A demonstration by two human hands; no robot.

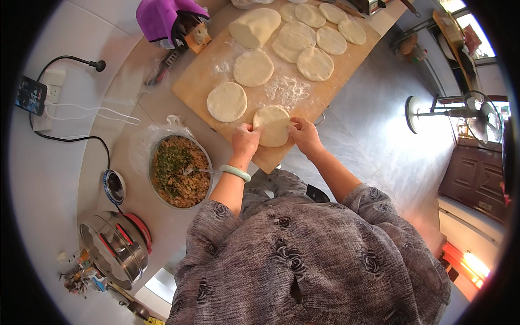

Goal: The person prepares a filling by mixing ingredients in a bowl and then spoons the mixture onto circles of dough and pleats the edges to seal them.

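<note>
A flat round dough wrapper [271, 126] lies near the close corner of a floured wooden board [260, 156]. My left hand [245, 140] pinches its left edge, and my right hand [305, 136] has thumb and fingers at its right edge. Just beyond are two more dough rounds, one at the left [227, 102] and one farther up [253, 68]. Several other rounds [315, 64] lie at the far right of the board, some overlapping. A thick dough log [255, 27] rests at the board's far left. Loose flour [287, 90] is scattered over the middle.
Left of the board, a bowl of minced filling with chopped greens [178, 172] holds a spoon. Nearer stand a small bowl [114, 187] and a steel steamer pot [115, 248]. A power strip [53, 93] with cables is at the wall. A pedestal fan [481, 118] stands right.
</note>
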